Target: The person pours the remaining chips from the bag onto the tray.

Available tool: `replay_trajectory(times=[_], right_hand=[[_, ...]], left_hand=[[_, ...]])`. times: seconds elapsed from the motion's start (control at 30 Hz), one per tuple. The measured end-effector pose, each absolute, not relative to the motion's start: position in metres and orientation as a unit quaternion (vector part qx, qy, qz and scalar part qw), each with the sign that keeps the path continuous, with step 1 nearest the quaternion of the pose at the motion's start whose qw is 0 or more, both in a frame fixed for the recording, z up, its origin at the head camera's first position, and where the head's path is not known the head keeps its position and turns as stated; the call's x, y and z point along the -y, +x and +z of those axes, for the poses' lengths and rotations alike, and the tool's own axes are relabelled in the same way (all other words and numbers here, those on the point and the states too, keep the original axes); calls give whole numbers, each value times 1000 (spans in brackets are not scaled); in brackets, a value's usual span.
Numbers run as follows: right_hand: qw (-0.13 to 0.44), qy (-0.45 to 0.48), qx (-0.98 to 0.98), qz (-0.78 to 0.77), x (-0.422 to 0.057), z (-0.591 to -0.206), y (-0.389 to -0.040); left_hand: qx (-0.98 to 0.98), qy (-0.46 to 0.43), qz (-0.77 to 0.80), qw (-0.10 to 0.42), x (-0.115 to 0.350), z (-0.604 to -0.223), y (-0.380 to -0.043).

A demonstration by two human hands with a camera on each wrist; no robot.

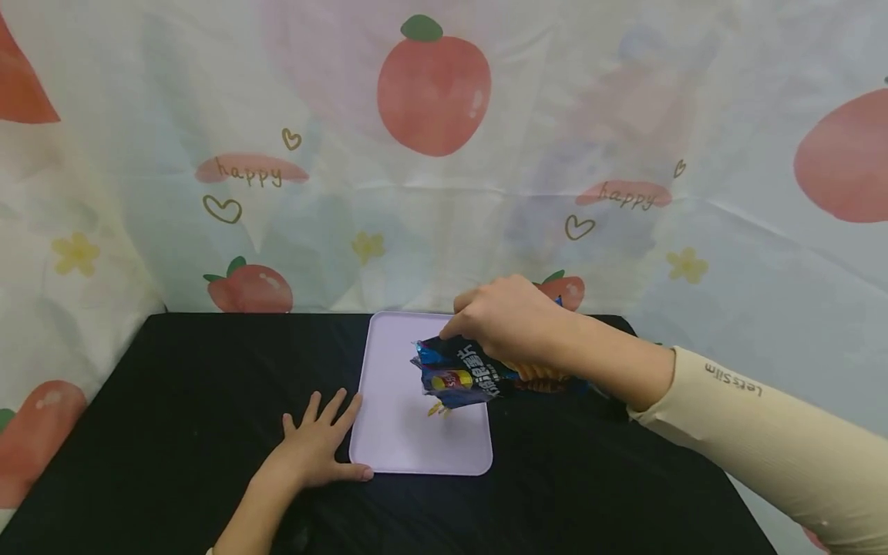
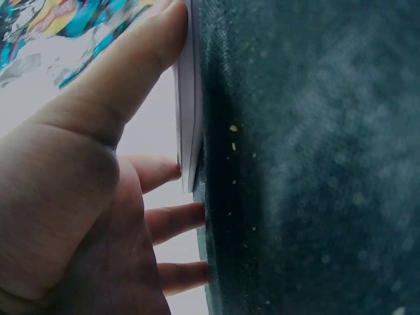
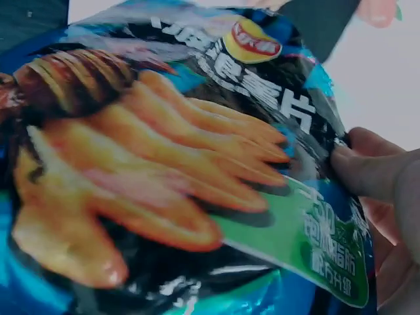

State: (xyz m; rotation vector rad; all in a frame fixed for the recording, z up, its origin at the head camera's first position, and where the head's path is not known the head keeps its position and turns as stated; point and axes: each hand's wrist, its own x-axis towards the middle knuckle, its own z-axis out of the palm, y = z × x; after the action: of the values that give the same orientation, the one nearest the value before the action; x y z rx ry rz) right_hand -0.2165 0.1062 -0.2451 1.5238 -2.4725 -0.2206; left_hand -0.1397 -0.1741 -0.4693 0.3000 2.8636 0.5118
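A dark blue and black bag of potato chips is tilted above a pale lilac tray, its torn end low over the tray's middle. My right hand grips the bag by its upper edge. In the right wrist view the thumb presses on the side of the chip bag, with the other fingers mostly hidden behind. A few yellow chip pieces show just below the bag's mouth. My left hand has its fingers spread, touching the tray's left edge and near corner; in the left wrist view its thumb lies along the tray rim.
A black cloth covers the table under the tray. Small crumbs lie on the cloth close to the tray's edge. Behind the table hangs a pale curtain printed with fruit and hearts.
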Motion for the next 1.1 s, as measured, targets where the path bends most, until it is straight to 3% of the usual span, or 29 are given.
replay_trajectory(times=[1.1], right_hand=[[119,530,833,-102,-105,-242,-214]], left_hand=[[-971,105,181,111,172,-474,-137]])
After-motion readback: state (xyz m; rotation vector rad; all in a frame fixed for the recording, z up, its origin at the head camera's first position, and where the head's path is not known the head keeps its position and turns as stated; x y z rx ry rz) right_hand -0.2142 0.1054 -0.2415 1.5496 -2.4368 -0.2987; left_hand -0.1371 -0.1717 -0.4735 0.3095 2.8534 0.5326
